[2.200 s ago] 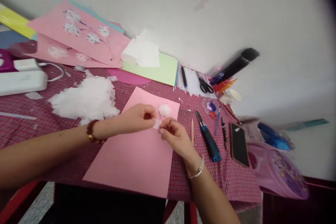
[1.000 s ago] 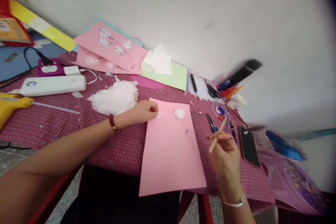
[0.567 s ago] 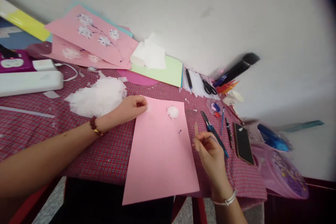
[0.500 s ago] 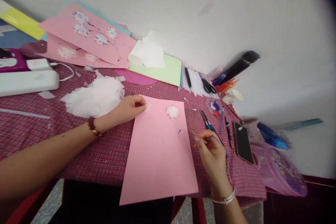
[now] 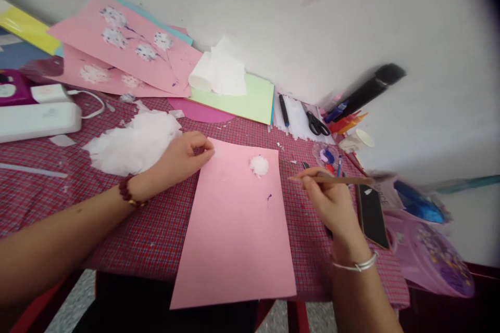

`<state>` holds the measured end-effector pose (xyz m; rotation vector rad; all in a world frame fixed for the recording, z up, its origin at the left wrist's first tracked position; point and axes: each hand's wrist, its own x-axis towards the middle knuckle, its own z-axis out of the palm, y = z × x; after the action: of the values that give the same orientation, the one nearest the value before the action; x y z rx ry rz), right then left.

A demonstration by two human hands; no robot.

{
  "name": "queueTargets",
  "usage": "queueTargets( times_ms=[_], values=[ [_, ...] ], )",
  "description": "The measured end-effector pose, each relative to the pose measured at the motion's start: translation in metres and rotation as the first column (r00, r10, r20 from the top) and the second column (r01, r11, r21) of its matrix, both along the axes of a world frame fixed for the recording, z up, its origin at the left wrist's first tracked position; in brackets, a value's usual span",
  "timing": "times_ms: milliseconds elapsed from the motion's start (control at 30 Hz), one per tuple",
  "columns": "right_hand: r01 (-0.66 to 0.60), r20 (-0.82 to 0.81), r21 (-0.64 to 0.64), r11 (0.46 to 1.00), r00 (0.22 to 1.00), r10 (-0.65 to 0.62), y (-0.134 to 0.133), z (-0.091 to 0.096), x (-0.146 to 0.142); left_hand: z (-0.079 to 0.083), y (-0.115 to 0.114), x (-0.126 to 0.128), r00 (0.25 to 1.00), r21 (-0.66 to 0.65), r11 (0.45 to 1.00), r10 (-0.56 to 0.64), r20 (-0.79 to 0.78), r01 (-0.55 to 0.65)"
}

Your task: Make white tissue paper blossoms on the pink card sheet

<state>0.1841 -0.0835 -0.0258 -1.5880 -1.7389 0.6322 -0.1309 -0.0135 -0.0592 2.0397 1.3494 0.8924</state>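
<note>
A sheet of pink paper (image 5: 234, 229) lies in front of me, with a white tissue puff (image 5: 259, 166) near its top right and a small purple paint mark (image 5: 269, 197) below the puff. My left hand (image 5: 187, 158) is closed at the sheet's upper left corner, thumb and forefinger pinched there. Right of the paper, my right hand (image 5: 332, 203) grips a thin paintbrush (image 5: 344, 180) with a light wooden handle. It is held nearly level above the table; its tip points left, and its far end is blurred.
Torn white tissue (image 5: 133, 140) is heaped by my left forearm. Behind lie finished pink pictures (image 5: 144, 31), a tissue roll (image 5: 219, 70) and green paper (image 5: 258, 99). To the right are scissors (image 5: 314, 122), a paint palette (image 5: 324, 155), a phone (image 5: 373, 216) and a pink basin (image 5: 429, 255).
My right hand has moved up and to the right, and the brush in it has turned nearly level. My left hand stays at the paper's corner. The whole view has shifted slightly.
</note>
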Motion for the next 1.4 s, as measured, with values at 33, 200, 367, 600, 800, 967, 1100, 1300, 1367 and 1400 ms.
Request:
queueTargets(
  times_ms=[33,200,367,600,800,967,1100,1300,1367,1400],
  values=[
    [0.020,-0.073,0.030,0.999,0.997,-0.018,0.003,0.006,-0.004,0.002,0.000,-0.001,0.999,0.059,0.998,0.028,-0.024,-0.026],
    [-0.093,-0.256,0.052,0.994,0.961,0.103,0.022,0.009,-0.034,0.006,-0.002,-0.003,0.997,0.129,0.991,0.055,-0.056,-0.047],
    [-0.098,-0.102,0.090,0.991,0.989,0.107,0.025,-0.022,-0.039,-0.003,-0.002,-0.002,0.999,0.022,1.000,0.002,-0.044,-0.001],
    [-0.168,-0.022,0.079,0.983,0.985,0.171,0.026,-0.035,-0.033,-0.006,-0.001,0.002,1.000,-0.056,0.998,0.016,0.011,-0.016],
    [-0.207,0.003,0.055,0.977,0.978,0.207,0.032,-0.040,-0.033,-0.009,0.000,0.004,0.998,-0.171,0.985,0.042,0.038,-0.035],
    [-0.171,0.085,0.071,0.983,0.983,0.165,0.033,-0.040,-0.029,-0.015,0.005,0.003,0.995,-0.218,0.975,0.067,0.079,-0.049],
    [-0.146,0.032,0.104,0.984,0.989,0.143,0.029,-0.037,-0.029,-0.018,0.008,0.002,0.989,-0.265,0.964,0.057,0.140,-0.018],
    [-0.206,0.031,0.091,0.974,0.978,0.204,0.027,-0.036,-0.034,-0.021,0.010,0.000,0.993,-0.257,0.966,0.050,0.109,-0.021],
    [-0.226,0.110,0.078,0.971,0.970,0.217,0.028,-0.036,-0.035,-0.022,0.010,0.000,0.996,-0.246,0.969,0.041,0.081,-0.020],
    [-0.225,0.147,0.072,0.972,0.966,0.213,0.029,-0.035,-0.035,-0.022,0.010,-0.001,0.997,-0.243,0.970,0.034,0.067,-0.017]
  ],
)
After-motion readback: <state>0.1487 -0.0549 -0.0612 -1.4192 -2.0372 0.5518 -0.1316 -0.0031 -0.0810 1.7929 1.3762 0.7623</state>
